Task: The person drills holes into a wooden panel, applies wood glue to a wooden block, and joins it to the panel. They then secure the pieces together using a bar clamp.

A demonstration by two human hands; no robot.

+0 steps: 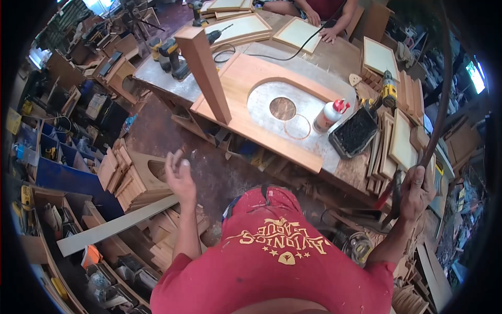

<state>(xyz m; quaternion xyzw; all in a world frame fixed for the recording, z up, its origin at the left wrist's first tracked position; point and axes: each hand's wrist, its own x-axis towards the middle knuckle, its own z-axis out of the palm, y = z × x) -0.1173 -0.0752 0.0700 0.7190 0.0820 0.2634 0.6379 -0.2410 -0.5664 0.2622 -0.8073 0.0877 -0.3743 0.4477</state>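
Note:
My left hand is raised over the floor left of my body, fingers loosely bent and apart, holding nothing. Out to the right, my right hand is closed around a dark hose that runs up past the top of the view. A dark piece with a red part shows just left of that hand. In front of me on the workbench lies a wooden frame with an arched opening. A square wooden post rises at its left end. A white glue bottle with a red cap stands beside the frame.
A black tray sits at the bench's right, near a yellow drill and stacked wooden panels. More drills stand at the left corner. Across the bench, another person's hands rest by a pale panel.

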